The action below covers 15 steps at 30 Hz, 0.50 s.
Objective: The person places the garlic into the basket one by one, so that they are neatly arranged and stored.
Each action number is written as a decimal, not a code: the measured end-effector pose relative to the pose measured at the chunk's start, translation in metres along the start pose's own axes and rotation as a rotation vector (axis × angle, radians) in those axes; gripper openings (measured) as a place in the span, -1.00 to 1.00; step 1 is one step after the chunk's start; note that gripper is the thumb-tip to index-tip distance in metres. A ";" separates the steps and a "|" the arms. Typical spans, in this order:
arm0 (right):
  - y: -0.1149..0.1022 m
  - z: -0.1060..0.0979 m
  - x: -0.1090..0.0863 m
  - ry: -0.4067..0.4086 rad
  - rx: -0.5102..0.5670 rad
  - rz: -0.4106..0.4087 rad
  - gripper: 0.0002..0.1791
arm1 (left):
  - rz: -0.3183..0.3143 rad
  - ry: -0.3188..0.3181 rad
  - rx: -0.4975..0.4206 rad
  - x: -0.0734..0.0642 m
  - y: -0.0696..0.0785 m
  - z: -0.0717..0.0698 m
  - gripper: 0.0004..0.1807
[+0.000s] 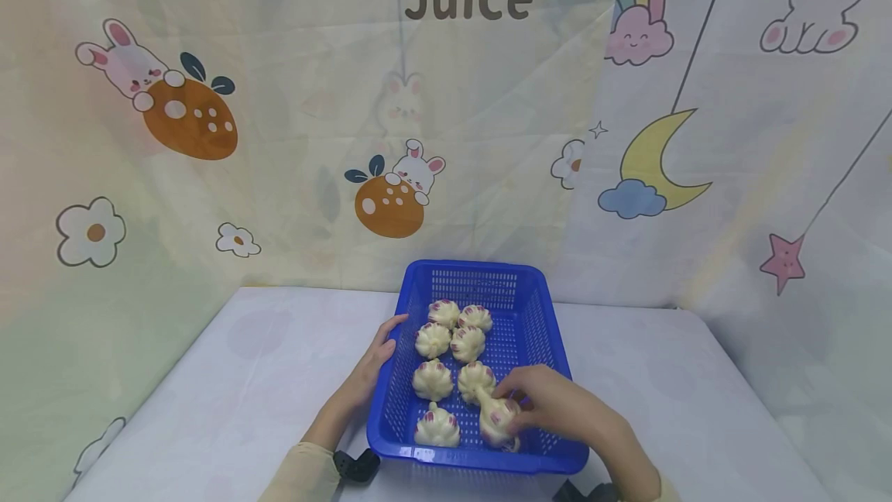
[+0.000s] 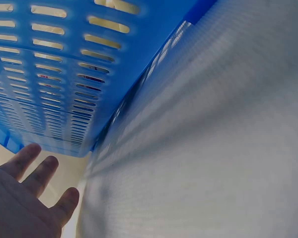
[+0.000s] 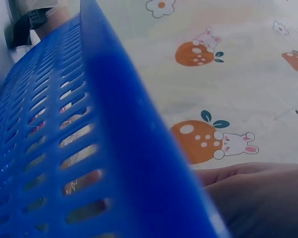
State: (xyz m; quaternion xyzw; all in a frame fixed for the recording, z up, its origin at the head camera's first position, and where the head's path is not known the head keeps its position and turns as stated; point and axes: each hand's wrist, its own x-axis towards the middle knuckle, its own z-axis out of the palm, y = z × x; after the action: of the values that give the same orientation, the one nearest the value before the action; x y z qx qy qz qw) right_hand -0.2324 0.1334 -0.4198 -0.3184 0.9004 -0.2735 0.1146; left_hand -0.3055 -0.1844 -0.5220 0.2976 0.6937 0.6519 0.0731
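Observation:
A blue plastic basket (image 1: 481,455) with slotted walls holds several cream garlic bulbs (image 1: 433,380) with purple streaks, set roughly in two columns. My right hand (image 1: 547,401) reaches over the basket's right side and grips one garlic bulb (image 1: 498,418) near the front, its stem pointing up and left against the bulb behind it. In the right wrist view the basket wall (image 3: 54,129) hides most of that grip. My left hand (image 1: 372,370) rests along the basket's left side. In the left wrist view its fingers (image 2: 42,176) are extended and spread near the slotted wall.
The basket stands on a white-covered table (image 1: 279,347). Behind it hangs a printed cloth (image 1: 300,99) with rabbits, fruit and the word Juice. Dark wrist devices (image 1: 357,465) sit near the basket's front corners.

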 end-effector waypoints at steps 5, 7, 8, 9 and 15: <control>-0.002 0.001 0.001 -0.007 -0.008 0.000 -0.61 | -0.014 0.011 0.001 0.000 0.000 0.000 -0.46; -0.003 0.002 0.000 -0.013 -0.002 -0.001 -0.63 | -0.017 0.015 0.005 0.000 -0.001 0.000 -0.46; -0.003 0.003 0.001 -0.016 0.001 -0.002 -0.63 | -0.017 0.014 0.006 0.000 -0.002 0.000 -0.46; -0.003 0.004 0.001 -0.019 0.004 -0.004 -0.64 | -0.016 0.015 0.007 0.000 -0.002 0.000 -0.46; -0.003 0.007 0.002 -0.025 -0.010 -0.021 -0.67 | 0.003 0.009 0.004 0.000 -0.003 -0.001 -0.46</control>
State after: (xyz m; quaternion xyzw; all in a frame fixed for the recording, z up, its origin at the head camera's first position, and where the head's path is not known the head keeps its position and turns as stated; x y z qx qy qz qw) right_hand -0.2296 0.1274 -0.4240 -0.3319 0.8969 -0.2661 0.1211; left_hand -0.3070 -0.1850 -0.5245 0.2957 0.6949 0.6520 0.0683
